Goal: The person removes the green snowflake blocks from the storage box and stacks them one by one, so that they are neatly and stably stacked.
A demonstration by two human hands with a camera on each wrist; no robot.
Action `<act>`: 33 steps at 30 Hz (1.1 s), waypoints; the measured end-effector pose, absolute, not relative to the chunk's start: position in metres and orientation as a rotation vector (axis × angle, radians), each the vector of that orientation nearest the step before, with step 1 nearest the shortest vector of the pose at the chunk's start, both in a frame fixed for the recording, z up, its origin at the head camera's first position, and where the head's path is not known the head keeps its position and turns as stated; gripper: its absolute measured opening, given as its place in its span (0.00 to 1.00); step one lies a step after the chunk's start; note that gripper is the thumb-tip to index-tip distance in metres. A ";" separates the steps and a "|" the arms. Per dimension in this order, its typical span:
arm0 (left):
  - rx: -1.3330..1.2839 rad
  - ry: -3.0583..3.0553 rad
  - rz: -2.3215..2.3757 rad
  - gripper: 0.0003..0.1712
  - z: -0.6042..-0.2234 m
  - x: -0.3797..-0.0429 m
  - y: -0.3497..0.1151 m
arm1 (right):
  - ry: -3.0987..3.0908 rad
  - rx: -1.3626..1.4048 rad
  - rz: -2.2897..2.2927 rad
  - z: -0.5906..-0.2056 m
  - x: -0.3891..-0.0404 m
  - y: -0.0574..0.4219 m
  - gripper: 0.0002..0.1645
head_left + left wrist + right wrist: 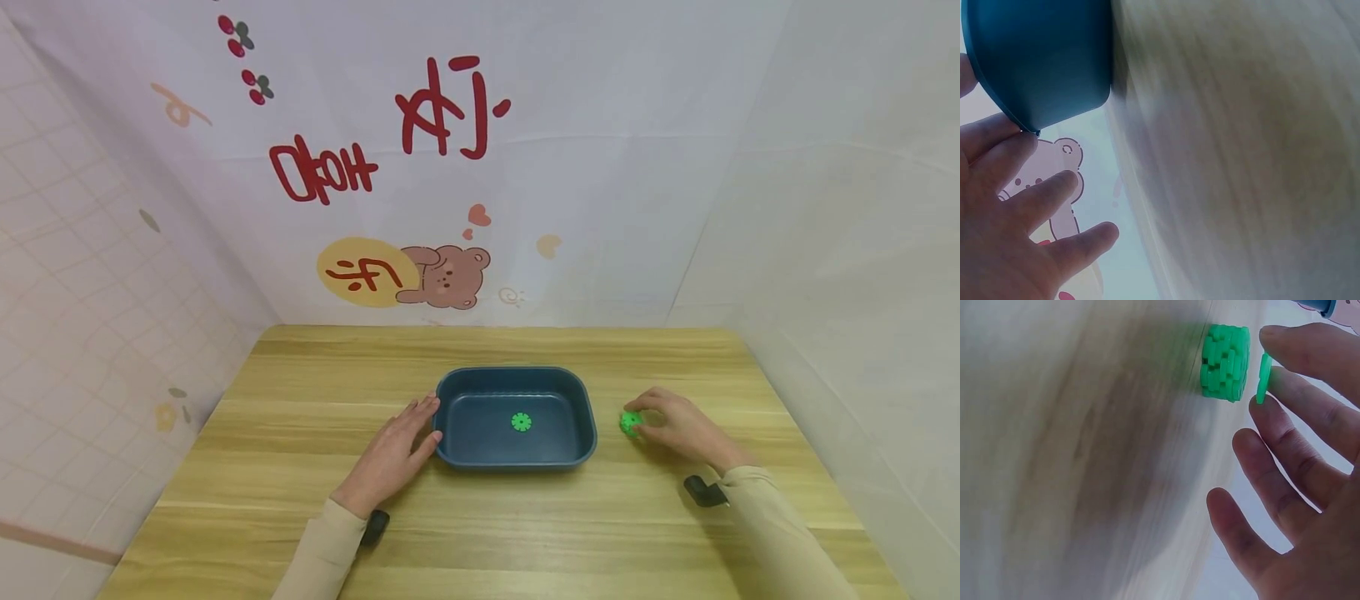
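Note:
A dark blue rectangular tray (516, 465) stands on the table with one green notched disc (521, 422) lying flat inside. At its left end my left hand (390, 458) touches the rim with fairly straight, spread fingers (1054, 194). To the right of the tray, my right hand (678, 429) pinches a thin green notched disc (1264, 378) between thumb and fingertips. That disc is a small gap above a short stack of similar green discs (1225, 362) on the table. In the head view the hand partly hides the stack.
The wood-grain table (480, 533) meets a white printed cloth (600, 208) at the back, and pale cloth hangs on both sides. A black wrist device (703, 492) sits below the right wrist, and another (375, 527) by the left.

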State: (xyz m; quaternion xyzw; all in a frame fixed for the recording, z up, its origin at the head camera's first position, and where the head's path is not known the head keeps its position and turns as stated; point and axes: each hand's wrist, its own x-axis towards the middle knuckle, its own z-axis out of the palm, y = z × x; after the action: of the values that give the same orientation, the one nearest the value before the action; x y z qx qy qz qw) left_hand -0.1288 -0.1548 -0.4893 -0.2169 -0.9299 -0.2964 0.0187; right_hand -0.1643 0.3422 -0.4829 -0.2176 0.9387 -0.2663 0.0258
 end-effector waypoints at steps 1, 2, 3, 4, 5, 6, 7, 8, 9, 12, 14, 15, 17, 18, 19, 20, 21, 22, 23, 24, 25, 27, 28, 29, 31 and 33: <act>-0.675 -2.885 -0.920 0.35 -0.490 -0.129 -0.155 | 2.899 -0.671 -0.821 -0.484 -0.164 0.342 0.18; -0.676 -2.887 -0.920 0.35 -0.490 -0.129 -0.155 | 2.896 -0.674 -0.822 -0.484 -0.165 0.343 0.18; -0.674 -2.893 -0.920 0.35 -0.490 -0.129 -0.155 | 2.895 -0.677 -0.822 -0.485 -0.165 0.343 0.18; -0.671 -2.898 -0.918 0.35 -0.490 -0.130 -0.155 | 2.894 -0.678 -0.820 -0.486 -0.165 0.343 0.18; -0.671 -2.902 -0.920 0.35 -0.490 -0.130 -0.155 | 2.893 -0.678 -0.818 -0.486 -0.166 0.344 0.18; -0.671 -2.906 -0.920 0.35 -0.489 -0.130 -0.155 | 2.894 -0.679 -0.815 -0.487 -0.166 0.344 0.18; -0.672 -2.909 -0.923 0.35 -0.489 -0.130 -0.155 | 2.894 -0.679 -0.812 -0.488 -0.166 0.344 0.18; -0.671 -2.917 -0.924 0.35 -0.489 -0.130 -0.155 | 2.896 -0.679 -0.810 -0.488 -0.166 0.345 0.18; -0.673 -2.915 -0.925 0.35 -0.488 -0.130 -0.155 | 2.897 -0.679 -0.810 -0.488 -0.166 0.345 0.18; -0.674 -2.914 -0.921 0.35 -0.488 -0.130 -0.155 | 2.898 -0.678 -0.811 -0.489 -0.166 0.345 0.18; -0.672 -2.907 -0.918 0.35 -0.489 -0.130 -0.155 | 2.896 -0.678 -0.817 -0.489 -0.165 0.345 0.18; -0.672 -2.900 -0.916 0.35 -0.489 -0.129 -0.154 | 2.893 -0.677 -0.817 -0.490 -0.165 0.345 0.18; -0.671 -2.892 -0.911 0.35 -0.489 -0.129 -0.154 | 2.890 -0.676 -0.814 -0.490 -0.165 0.345 0.19; -0.671 -2.887 -0.910 0.34 -0.489 -0.129 -0.154 | 2.888 -0.675 -0.812 -0.491 -0.165 0.345 0.19; -0.672 -2.882 -0.911 0.34 -0.490 -0.129 -0.154 | 2.886 -0.674 -0.810 -0.491 -0.166 0.345 0.19; -0.674 -2.878 -0.913 0.34 -0.490 -0.129 -0.154 | 2.884 -0.673 -0.807 -0.491 -0.166 0.345 0.19; -0.674 -2.878 -0.913 0.34 -0.490 -0.129 -0.154 | 2.883 -0.671 -0.804 -0.491 -0.166 0.344 0.19; -0.673 -2.881 -0.913 0.34 -0.491 -0.129 -0.155 | 2.882 -0.669 -0.804 -0.491 -0.166 0.344 0.20; -0.674 -2.881 -0.915 0.34 -0.491 -0.129 -0.155 | 2.881 -0.667 -0.801 -0.491 -0.167 0.344 0.20; -0.673 -2.882 -0.918 0.34 -0.491 -0.128 -0.155 | 2.880 -0.666 -0.801 -0.491 -0.167 0.344 0.20; -0.673 -2.888 -0.919 0.35 -0.491 -0.128 -0.156 | 2.877 -0.668 -0.807 -0.491 -0.167 0.343 0.21; -0.676 -2.895 -0.918 0.35 -0.491 -0.128 -0.156 | 2.875 -0.660 -0.821 -0.490 -0.167 0.343 0.23; -0.677 -2.899 -0.915 0.35 -0.491 -0.128 -0.157 | 2.875 -0.654 -0.831 -0.489 -0.167 0.343 0.24; -0.678 -2.902 -0.918 0.35 -0.491 -0.129 -0.157 | 2.876 -0.648 -0.843 -0.488 -0.166 0.343 0.24; -0.681 -2.904 -0.919 0.35 -0.491 -0.129 -0.157 | 2.891 -0.638 -0.872 -0.486 -0.165 0.342 0.24; -0.684 -2.905 -0.918 0.35 -0.491 -0.129 -0.156 | 2.924 -0.643 -0.889 -0.482 -0.164 0.340 0.22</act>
State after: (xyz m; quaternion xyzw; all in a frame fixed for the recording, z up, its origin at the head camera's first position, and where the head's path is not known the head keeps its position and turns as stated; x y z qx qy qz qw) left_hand -0.1293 -0.1564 -0.4905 -0.2190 -0.9303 -0.2941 0.0095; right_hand -0.1635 0.3403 -0.4817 -0.2058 0.9363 -0.2845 0.0091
